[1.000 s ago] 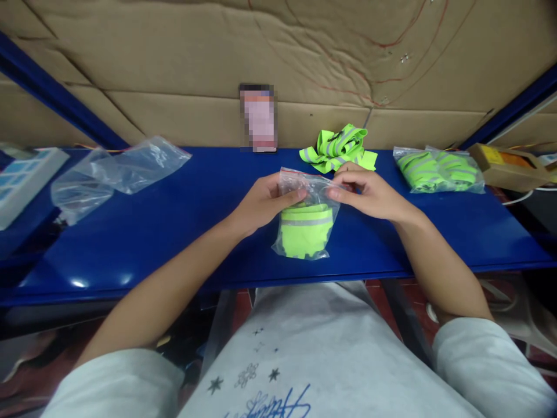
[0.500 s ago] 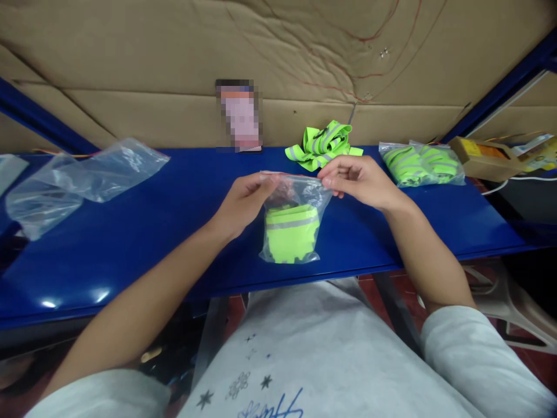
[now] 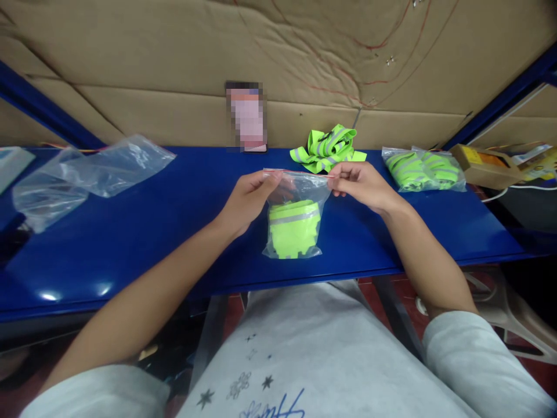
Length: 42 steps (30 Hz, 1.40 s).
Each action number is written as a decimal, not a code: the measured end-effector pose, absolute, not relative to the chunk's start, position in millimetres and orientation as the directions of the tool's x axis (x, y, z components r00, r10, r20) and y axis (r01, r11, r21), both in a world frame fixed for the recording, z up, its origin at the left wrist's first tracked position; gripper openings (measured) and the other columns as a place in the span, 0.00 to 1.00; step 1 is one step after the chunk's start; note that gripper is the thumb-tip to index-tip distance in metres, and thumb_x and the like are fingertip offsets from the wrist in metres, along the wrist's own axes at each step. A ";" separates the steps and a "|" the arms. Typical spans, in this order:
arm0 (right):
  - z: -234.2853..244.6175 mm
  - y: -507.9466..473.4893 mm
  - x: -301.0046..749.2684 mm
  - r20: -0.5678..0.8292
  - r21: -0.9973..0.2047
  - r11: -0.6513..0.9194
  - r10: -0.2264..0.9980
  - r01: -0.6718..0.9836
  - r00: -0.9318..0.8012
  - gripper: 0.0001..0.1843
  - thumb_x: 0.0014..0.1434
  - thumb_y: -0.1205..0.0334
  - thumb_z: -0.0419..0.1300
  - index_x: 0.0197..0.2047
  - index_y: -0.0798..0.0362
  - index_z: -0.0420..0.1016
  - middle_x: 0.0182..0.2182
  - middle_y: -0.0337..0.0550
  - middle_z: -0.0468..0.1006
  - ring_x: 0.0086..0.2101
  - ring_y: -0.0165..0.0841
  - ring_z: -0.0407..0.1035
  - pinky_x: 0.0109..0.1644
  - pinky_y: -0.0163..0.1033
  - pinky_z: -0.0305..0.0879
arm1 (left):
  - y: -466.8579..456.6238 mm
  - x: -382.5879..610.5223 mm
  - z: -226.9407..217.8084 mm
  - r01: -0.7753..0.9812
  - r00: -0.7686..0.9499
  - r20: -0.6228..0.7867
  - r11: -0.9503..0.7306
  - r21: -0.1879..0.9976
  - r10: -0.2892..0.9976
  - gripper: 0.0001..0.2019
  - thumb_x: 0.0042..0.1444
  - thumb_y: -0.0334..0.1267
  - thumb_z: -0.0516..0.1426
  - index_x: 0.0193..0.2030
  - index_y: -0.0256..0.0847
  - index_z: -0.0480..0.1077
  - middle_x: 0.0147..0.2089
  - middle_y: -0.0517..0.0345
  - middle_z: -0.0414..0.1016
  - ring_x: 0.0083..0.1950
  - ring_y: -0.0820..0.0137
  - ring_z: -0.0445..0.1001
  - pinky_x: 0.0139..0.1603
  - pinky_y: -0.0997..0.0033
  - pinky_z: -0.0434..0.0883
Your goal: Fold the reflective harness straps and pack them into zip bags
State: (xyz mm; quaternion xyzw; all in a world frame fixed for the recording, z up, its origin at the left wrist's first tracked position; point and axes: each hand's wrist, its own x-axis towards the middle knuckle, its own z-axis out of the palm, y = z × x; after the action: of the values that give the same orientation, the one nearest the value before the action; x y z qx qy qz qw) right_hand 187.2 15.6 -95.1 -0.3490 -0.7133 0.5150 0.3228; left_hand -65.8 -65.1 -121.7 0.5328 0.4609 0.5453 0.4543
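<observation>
Both my hands hold a clear zip bag (image 3: 300,188) by its red-edged top, above a blue table (image 3: 174,232). My left hand (image 3: 250,197) pinches the bag's left top corner. My right hand (image 3: 359,183) pinches the right top corner. Inside the bag sits a folded neon-yellow reflective band (image 3: 295,227) with a grey stripe. The bag's bottom rests on the table near its front edge.
A loose pile of neon-yellow bands (image 3: 328,148) lies behind the bag. A filled bag of bands (image 3: 422,169) lies to the right, next to a cardboard box (image 3: 489,162). Empty clear bags (image 3: 91,171) lie at the left. A phone (image 3: 246,116) leans on the cardboard wall.
My hands have moved apart along the bag's top, from pinching near the middle to holding its two corners. The bag's top edge is now stretched straight.
</observation>
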 end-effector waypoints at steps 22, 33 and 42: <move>-87.0 25.1 197.1 0.255 -0.951 0.299 0.900 0.076 -0.355 0.17 0.53 0.53 0.75 0.29 0.53 0.75 0.25 0.37 0.75 0.25 0.25 0.66 0.25 0.31 0.62 | -56.7 -76.8 -121.0 -0.043 -0.252 0.153 -0.169 0.985 0.956 0.18 0.51 0.51 0.72 0.41 0.40 0.81 0.38 0.53 0.85 0.37 0.68 0.81 0.39 0.71 0.76; -119.4 8.2 161.8 0.227 -0.973 0.219 0.865 -0.070 -0.448 0.24 0.50 0.41 0.77 0.34 0.52 0.77 0.26 0.36 0.75 0.26 0.25 0.67 0.28 0.32 0.64 | -65.2 -68.5 -116.4 -0.079 -0.096 0.246 -0.254 0.964 0.965 0.15 0.54 0.49 0.72 0.40 0.40 0.83 0.37 0.54 0.85 0.37 0.70 0.80 0.40 0.74 0.75; -122.2 7.2 159.2 0.342 -0.939 0.315 0.846 -0.134 -0.410 0.24 0.51 0.41 0.76 0.33 0.51 0.73 0.27 0.35 0.76 0.27 0.27 0.66 0.28 0.33 0.66 | -67.9 -65.0 -116.5 -0.062 -0.099 0.260 -0.266 0.962 0.961 0.16 0.54 0.49 0.72 0.40 0.39 0.82 0.36 0.54 0.85 0.36 0.69 0.81 0.40 0.72 0.76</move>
State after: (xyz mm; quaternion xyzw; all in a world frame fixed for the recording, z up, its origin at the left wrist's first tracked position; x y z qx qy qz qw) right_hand 159.2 7.2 -122.2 -0.2698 -0.6598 0.5191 0.4716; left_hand -65.0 -67.9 -116.5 0.5199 0.4321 0.6023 0.4244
